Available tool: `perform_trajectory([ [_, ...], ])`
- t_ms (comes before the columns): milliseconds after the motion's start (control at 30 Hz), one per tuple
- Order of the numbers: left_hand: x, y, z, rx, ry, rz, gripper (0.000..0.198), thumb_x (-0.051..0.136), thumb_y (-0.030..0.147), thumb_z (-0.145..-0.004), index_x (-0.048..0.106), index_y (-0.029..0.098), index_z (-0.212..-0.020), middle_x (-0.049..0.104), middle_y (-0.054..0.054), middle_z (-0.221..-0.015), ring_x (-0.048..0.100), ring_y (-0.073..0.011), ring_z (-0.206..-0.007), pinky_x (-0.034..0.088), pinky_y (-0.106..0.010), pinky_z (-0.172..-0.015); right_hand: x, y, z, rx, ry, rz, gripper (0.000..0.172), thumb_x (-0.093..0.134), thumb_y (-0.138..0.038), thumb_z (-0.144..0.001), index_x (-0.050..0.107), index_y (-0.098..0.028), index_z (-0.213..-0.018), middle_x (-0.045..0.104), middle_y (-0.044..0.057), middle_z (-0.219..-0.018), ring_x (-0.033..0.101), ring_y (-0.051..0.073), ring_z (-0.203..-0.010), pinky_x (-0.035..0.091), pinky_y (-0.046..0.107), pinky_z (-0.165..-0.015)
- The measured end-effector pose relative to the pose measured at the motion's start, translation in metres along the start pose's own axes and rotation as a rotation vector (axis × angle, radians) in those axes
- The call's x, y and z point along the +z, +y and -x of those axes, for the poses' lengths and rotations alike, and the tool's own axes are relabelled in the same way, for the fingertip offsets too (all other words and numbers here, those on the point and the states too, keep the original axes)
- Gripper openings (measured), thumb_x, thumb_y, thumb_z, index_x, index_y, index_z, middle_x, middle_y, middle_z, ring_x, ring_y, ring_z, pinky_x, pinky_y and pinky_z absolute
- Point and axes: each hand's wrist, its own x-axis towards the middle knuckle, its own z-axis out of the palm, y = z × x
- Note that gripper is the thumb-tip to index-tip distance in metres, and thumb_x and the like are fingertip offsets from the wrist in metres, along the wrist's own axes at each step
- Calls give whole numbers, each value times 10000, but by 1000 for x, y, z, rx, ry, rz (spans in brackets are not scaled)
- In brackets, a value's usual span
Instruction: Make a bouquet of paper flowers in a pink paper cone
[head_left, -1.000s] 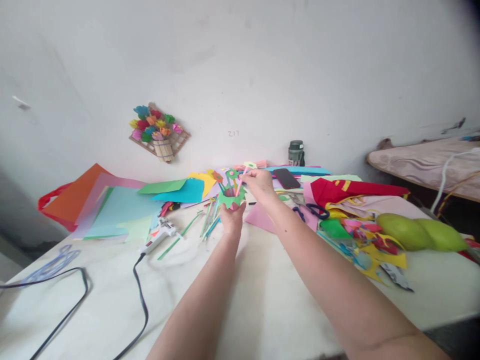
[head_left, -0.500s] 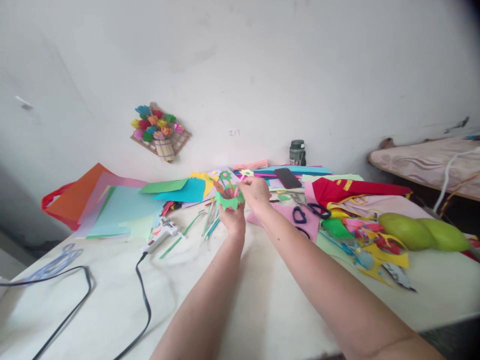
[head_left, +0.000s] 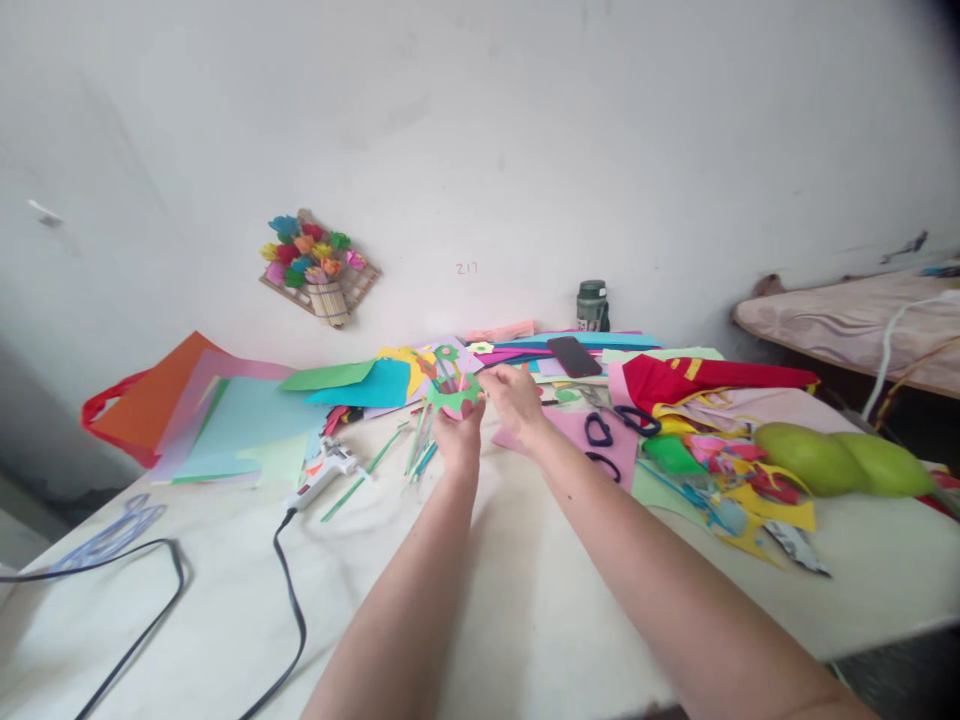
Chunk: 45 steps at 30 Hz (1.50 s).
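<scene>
My left hand (head_left: 459, 435) is closed around a green paper pot (head_left: 452, 402) with a jagged, folded-out rim. Paper flowers on thin stems stand in it, among them a green flower (head_left: 447, 353) with a pink middle. At the pot's right rim, my right hand (head_left: 514, 395) has its thumb and fingers pinched together; what lies between them is too small to make out. Just above those fingertips shows a white flower (head_left: 481, 348) with a green centre. Left of the pot, several thin paper stems (head_left: 421, 455) lie on the table.
A glue gun (head_left: 326, 475) with a black cord lies left, near stacked coloured paper (head_left: 255, 425). To the right are scissors (head_left: 600, 430), a phone (head_left: 574, 356), paper scraps (head_left: 739, 500) and green fruit (head_left: 810, 460). A dark bottle (head_left: 592, 306) stands by the wall.
The white flower has shifted left, closer over the pot. My right fingertips have come down to the pot's rim, and the pot is tilted slightly differently in my left hand.
</scene>
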Motion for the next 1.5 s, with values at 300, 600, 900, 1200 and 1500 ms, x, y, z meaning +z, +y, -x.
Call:
perform_trajectory([
  [300,-13,8,-4,-157,-336,117,399,783,348,-493,512,170,-723,477,65,-500,425,-72,-430,343,-224,-446,-11,29,-5,-213,320,72,343,473,-246,-685,593,-181,-999,631,74,-990,548,176,-689,452,323,-689],
  [600,-21,7,-1,-91,-503,117,334,769,358,-580,521,173,-707,463,65,-505,408,-62,-418,314,-217,-437,-33,30,-17,-677,255,401,543,456,-168,-760,473,-137,-1301,509,144,-1297,456,259,-1178,386,399,-986],
  [900,-16,1,1,-20,-472,29,342,795,356,-537,516,173,-609,473,53,-477,412,-75,-426,316,-225,-444,-39,19,-16,-883,25,741,308,525,-140,-834,672,-242,-1085,621,60,-1211,474,241,-1111,361,411,-951],
  [1200,-15,5,5,-1,-468,5,301,781,336,-521,533,172,-570,476,43,-466,424,-85,-437,333,-225,-458,-39,20,-13,-960,12,815,154,555,-181,-866,707,-197,-844,712,44,-974,577,198,-907,381,343,-839],
  [1500,-6,18,13,-34,-404,20,305,753,308,-516,499,173,-619,481,42,-482,410,-75,-432,322,-213,-432,-32,21,-7,-917,52,774,194,504,-142,-883,684,-171,-815,724,39,-864,628,167,-839,332,386,-985],
])
